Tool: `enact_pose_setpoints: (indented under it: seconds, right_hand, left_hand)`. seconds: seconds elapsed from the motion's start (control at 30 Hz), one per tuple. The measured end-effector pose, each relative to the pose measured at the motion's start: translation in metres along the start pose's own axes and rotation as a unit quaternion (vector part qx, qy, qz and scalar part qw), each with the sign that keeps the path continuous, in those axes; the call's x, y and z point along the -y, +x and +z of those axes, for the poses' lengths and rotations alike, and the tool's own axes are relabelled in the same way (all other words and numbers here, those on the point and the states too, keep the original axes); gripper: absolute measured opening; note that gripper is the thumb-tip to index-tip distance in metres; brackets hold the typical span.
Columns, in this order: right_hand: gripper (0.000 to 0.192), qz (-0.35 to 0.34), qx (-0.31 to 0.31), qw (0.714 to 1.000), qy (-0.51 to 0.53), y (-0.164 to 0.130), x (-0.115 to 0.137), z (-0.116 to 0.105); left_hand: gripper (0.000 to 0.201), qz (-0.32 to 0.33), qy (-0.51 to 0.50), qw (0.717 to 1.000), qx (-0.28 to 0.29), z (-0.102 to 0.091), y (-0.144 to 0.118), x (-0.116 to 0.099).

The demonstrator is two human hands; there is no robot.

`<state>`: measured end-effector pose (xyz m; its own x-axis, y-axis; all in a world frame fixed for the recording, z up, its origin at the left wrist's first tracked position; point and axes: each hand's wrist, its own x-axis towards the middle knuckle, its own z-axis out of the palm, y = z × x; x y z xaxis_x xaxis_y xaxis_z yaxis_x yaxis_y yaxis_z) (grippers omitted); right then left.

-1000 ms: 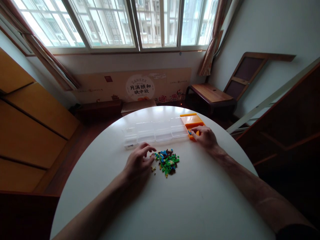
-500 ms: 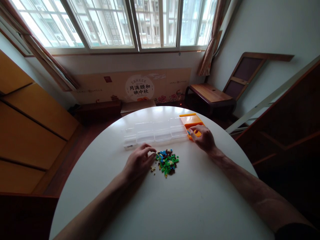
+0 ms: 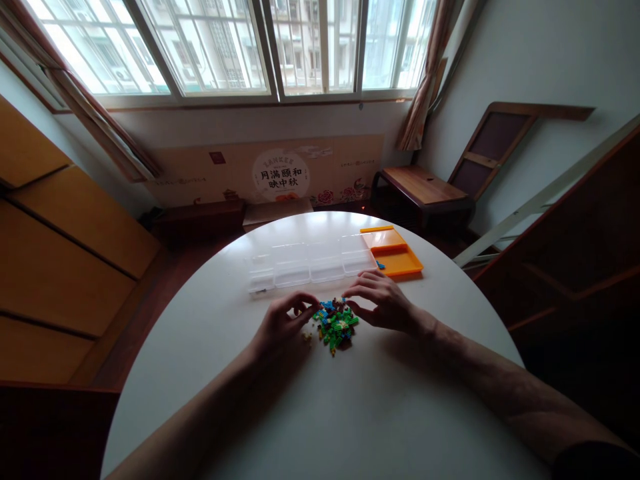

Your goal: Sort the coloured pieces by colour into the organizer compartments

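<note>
A heap of small building bricks (image 3: 339, 327), green, blue, brown and yellow, lies on the white round table (image 3: 320, 413). At the heap's left edge is my left hand (image 3: 283, 323), its thumb and forefinger drawn together in a pinch; whatever is between the tips is too small to make out. My right hand (image 3: 383, 301) hovers over the heap's right side, thumb and fingers apart, with nothing visible in it. Behind it sits an orange tray (image 3: 400, 260) with a few blue bricks (image 3: 381, 265) in its left corner.
A row of clear plastic compartments (image 3: 293, 275) runs left from the orange tray, with a clear orange-edged lid (image 3: 383, 237) behind the tray. Pale loose bricks (image 3: 307, 338) lie left of the heap. Beyond the table stand a wooden chair (image 3: 425, 187) and a printed cardboard panel (image 3: 200, 173).
My right hand has come back from the orange tray to the heap, uncovering the tray and the blue bricks in it. My left hand has shifted slightly right, closer to the bricks.
</note>
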<state>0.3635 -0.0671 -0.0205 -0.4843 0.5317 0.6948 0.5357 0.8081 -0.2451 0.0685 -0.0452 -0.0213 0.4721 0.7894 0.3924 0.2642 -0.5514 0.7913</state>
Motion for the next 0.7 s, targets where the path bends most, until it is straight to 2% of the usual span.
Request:
enact_pose_setpoints:
  seconds: [0.13,0.37,0.7]
  right_hand:
    - [0.012,-0.023,0.036,0.999,0.013,0.0,0.001,0.004]
    - [0.011,-0.049,0.048,0.998,0.015,-0.003,-0.003,0.008]
    - [0.008,-0.058,0.035,0.997,0.032,-0.003,-0.004,0.01]
  left_hand:
    - [0.027,-0.012,-0.028,0.999,0.028,0.006,0.001,-0.005]
    - [0.029,-0.013,-0.051,0.998,0.042,0.016,0.002,-0.013]
    - [0.02,-0.003,-0.065,0.995,0.072,0.023,-0.001,-0.002]
